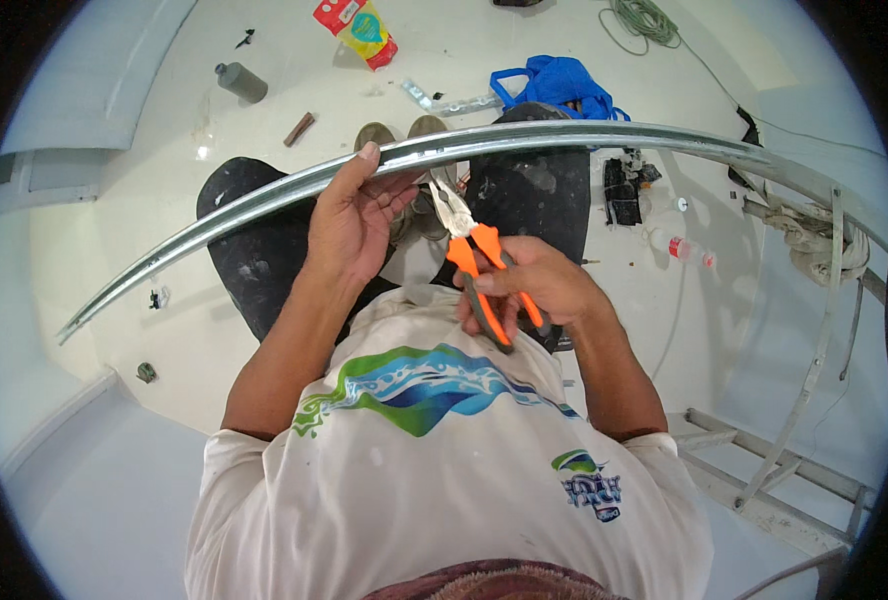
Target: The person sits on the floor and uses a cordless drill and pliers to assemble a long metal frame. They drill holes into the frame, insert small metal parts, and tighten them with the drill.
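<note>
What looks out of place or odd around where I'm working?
The clear bottle with red on it lies on its side on the floor, near loose black scraps, which looks untidy. The metal channel in your left hand appears bowed, though that may be lens distortion.

The left hand (352, 222) grips, thumb extended, and the right hand (544, 283) curls inward.
</note>
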Demonstrator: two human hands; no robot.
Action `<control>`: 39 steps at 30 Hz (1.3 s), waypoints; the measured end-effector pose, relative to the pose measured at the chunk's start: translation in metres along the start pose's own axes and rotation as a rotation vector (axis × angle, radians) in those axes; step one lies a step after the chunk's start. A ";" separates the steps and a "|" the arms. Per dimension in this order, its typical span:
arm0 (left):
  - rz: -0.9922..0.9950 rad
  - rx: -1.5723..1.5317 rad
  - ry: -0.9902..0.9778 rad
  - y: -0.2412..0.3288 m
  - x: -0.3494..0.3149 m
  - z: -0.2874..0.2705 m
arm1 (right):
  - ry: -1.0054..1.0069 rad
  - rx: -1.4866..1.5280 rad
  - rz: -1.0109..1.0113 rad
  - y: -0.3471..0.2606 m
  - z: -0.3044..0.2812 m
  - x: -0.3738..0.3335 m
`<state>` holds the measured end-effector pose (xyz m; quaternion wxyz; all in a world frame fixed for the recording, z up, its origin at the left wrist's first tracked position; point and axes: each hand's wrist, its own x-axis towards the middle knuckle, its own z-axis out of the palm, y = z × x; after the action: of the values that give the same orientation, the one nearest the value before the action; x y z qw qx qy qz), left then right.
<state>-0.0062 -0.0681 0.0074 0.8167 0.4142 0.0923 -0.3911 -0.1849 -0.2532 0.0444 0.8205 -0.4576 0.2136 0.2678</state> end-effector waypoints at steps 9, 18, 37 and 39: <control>0.059 0.037 0.014 -0.004 0.005 0.007 | -0.087 0.102 -0.011 0.007 0.003 0.023; 0.058 0.006 0.001 -0.005 0.003 0.010 | -0.084 0.187 -0.205 0.035 0.015 0.043; 0.089 -0.091 -0.091 -0.013 0.013 0.007 | -0.067 0.195 -0.156 0.011 0.001 0.055; 0.091 -0.085 -0.080 -0.014 0.012 0.008 | -0.002 0.184 -0.156 0.016 0.002 0.057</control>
<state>-0.0098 -0.0857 -0.0011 0.8534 0.3671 0.0570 -0.3657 -0.1513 -0.2301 0.0011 0.8775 -0.3953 0.2004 0.1830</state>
